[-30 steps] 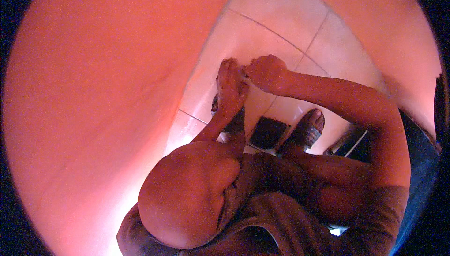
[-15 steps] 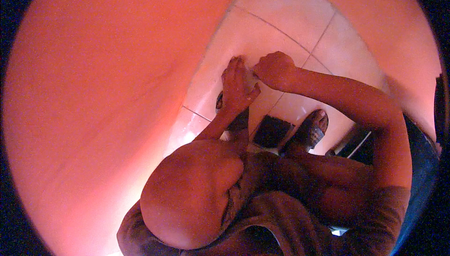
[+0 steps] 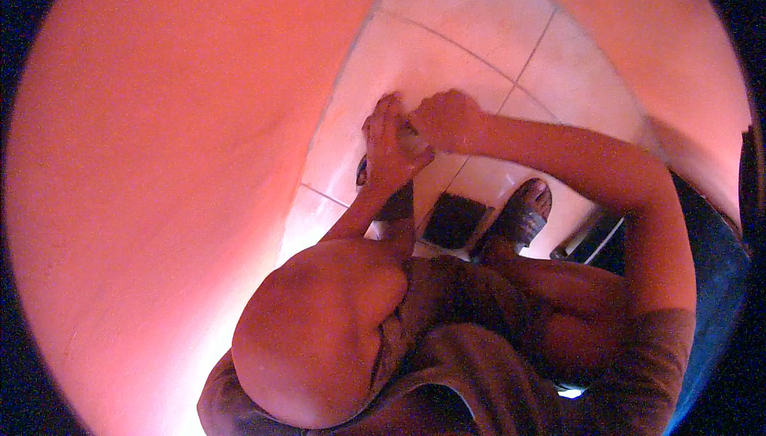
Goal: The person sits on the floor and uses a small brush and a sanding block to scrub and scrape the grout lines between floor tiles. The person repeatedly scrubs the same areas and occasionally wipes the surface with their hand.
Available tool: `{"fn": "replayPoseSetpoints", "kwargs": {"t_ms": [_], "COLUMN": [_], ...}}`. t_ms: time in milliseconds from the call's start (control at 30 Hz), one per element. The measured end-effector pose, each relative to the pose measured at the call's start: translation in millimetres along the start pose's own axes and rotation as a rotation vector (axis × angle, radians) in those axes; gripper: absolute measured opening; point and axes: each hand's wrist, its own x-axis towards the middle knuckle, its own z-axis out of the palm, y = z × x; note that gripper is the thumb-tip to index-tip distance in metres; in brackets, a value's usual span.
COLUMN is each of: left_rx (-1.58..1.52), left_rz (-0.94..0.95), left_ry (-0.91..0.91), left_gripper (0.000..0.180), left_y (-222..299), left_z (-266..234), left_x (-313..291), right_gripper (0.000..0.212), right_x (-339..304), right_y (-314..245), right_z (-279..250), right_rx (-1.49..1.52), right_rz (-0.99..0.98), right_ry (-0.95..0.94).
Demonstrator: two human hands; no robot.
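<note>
Set against half a second ago, the gap between the person's two hands has narrowed: the right hand [image 3: 448, 121] has come in toward the left hand [image 3: 388, 139], so that its knuckles now sit just beside the left fingers, and the whole view has slipped a little. The left hand is fairly open, its fingers long and lying close together, its thumb spread out to the right; no grip shows on it. The right hand is curled in on itself with the fingers bent, and whether it pinches anything small cannot be told, since the spot where the two meet is dark and grainy. Counted, there are two hands, two feet, one black square thing [image 3: 456, 220], one dark long thing with a pale edge [image 3: 592, 236] and two reddish walls, a large one on the left [image 3: 175, 141] and another on the right [image 3: 638, 29]. The tiled floor [image 3: 451, 25] lies beneath both hands; the left foot [image 3: 362, 171], mostly hidden, shows its tip just below the left hand. The right foot [image 3: 528, 211], in a dark sandal, and the black square thing lie nearer the body, apart from both hands.
</note>
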Motion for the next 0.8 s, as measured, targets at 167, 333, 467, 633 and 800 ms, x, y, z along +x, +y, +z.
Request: {"fn": "replayPoseSetpoints", "kwargs": {"t_ms": [167, 333, 467, 633, 800], "left_rx": [-0.013, 0.021, -0.066, 0.132, 0.105], "left_rz": [0.071, 0.006, 0.036, -0.008, -0.057], "left_ry": [0.115, -0.014, 0.11, 0.01, -0.005], "left_gripper": [0.104, 0.106, 0.103, 0.101, 0.101], "left_y": [-12, -9, -3, -8, -17], "left_z": [11, 11, 7, 22, 26], "left_x": [-7, 0, -5, 2, 1], "right_gripper": [0.027, 0.032, 0.031, 0.034, 0.044], "right_x": [-21, -7, -50, -68, -34], "right_y": [1, -8, 2, -6, -7], "right_z": [-7, 26, 22, 45, 46], "right_rx": [0.074, 0.304, 0.165, 0.252, 0.152], "right_rz": [0.018, 0.083, 0.033, 0.115, 0.052], "right_ry": [0.109, 0.185, 0.054, 0.194, 0.149]}}
